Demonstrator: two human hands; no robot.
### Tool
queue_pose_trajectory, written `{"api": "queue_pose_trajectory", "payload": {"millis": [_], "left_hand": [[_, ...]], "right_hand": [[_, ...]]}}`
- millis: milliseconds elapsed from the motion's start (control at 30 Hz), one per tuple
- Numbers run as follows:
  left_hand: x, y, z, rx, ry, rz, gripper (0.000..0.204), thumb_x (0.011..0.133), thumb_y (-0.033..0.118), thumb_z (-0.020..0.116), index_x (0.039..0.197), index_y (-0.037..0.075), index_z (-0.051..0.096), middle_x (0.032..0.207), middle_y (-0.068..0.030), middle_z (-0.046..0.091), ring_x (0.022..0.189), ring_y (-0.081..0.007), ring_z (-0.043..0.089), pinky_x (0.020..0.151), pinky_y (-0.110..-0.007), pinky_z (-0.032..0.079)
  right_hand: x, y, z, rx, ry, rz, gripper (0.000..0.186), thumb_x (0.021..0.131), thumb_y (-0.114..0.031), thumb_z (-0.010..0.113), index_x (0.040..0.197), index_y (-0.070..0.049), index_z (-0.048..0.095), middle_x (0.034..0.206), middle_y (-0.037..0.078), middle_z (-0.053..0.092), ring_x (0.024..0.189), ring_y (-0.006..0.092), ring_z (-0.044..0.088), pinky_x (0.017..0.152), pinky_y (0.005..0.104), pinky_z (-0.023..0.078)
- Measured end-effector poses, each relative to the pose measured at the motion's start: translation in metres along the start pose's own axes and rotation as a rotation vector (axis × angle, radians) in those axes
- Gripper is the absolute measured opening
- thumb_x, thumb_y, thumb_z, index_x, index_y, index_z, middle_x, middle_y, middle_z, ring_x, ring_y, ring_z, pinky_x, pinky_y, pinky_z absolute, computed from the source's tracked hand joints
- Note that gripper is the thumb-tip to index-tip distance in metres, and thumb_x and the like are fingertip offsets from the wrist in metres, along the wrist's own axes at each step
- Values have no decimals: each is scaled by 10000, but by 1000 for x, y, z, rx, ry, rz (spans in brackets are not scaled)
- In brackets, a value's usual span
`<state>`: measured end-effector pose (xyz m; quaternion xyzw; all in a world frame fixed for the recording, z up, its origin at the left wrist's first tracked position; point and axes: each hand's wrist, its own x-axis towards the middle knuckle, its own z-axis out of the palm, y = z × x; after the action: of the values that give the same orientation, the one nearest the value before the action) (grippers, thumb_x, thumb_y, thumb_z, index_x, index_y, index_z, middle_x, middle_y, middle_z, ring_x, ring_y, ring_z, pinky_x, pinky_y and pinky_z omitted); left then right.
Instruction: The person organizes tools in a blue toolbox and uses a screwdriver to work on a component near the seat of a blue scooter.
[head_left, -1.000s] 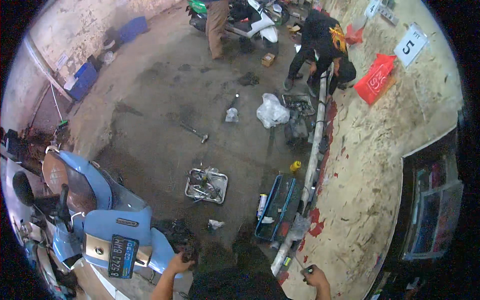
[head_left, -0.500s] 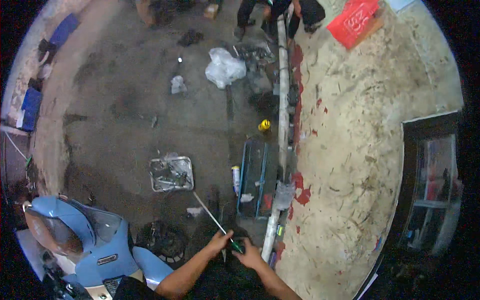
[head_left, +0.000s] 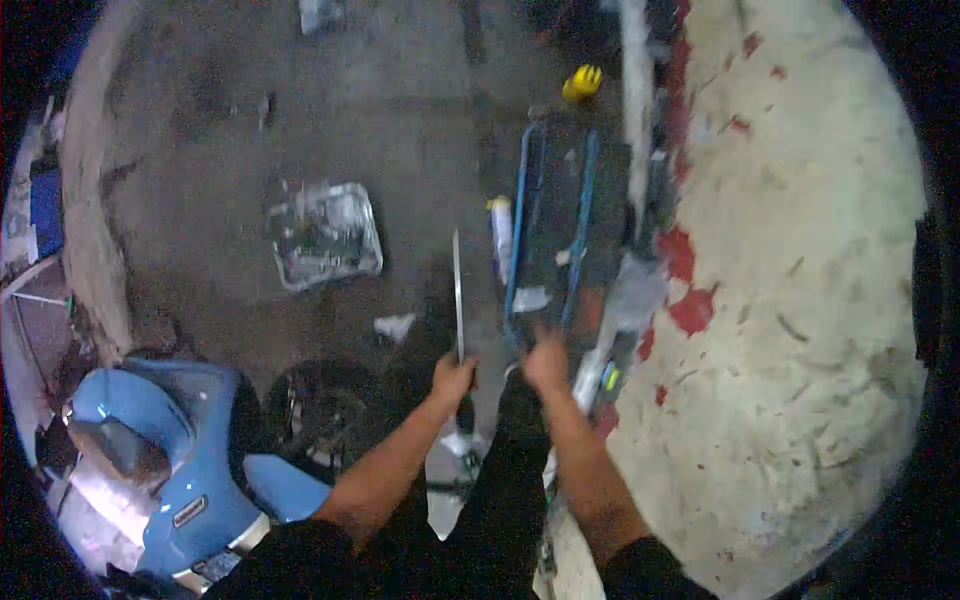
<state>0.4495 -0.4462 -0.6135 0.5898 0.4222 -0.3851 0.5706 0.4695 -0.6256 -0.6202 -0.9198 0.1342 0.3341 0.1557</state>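
Note:
My left hand is closed round a long screwdriver; its thin metal shaft points away from me, and the dark handle lies mostly hidden under the hand. My right hand is reached forward over the near end of a blue-edged frame on the floor. Motion smears its fingers, so I cannot make out whether they hold anything. Left of that frame lies a white and blue spray can. A metal tray with several parts and tools in it sits further left.
A light-blue scooter stands at the lower left, with a dark wheel beside it. A yellow object lies beyond the frame. A pale pipe runs along the stained wall on the right. White scrap lies near the tray.
My right hand has come off the screwdriver's green handle and moved right and forward. My left hand keeps hold; the shaft now points straighter ahead. The view has shifted closer to my body.

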Motion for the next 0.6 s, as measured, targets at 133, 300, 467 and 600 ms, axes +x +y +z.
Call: {"api": "queue_pose_trajectory", "payload": {"millis": [133,300,467,600], "left_hand": [[50,-18,48,-56,-8,-7,257,776,216,675,933,26,600,688,-13,560,573,-94,489,510,-268,410],[63,-37,64,-59,28,55,277,757,233,700,943,50,607,711,-11,573,563,-96,490,469,-248,405],[75,-97,61,-48,235,235,356,742,219,707,1019,26,596,864,-65,619,724,-187,558,647,-309,444],[64,-109,42,-96,292,-71,349,763,174,666,1047,-11,582,960,-144,632,884,-258,601,773,-350,458]], "right_hand": [[75,29,24,-21,157,-186,610,693,-191,706,1217,-14,448,1218,288,417,1083,427,443,898,440,392],[70,64,73,521,-107,93,523,697,-190,706,1135,21,514,1043,243,568,929,359,561,858,369,450],[7,77,125,910,-144,93,425,760,-166,668,1075,74,515,1019,205,611,937,310,594,844,355,448],[-8,58,136,597,-137,72,437,780,-90,647,1150,52,464,971,141,618,831,204,607,746,310,467]]}}
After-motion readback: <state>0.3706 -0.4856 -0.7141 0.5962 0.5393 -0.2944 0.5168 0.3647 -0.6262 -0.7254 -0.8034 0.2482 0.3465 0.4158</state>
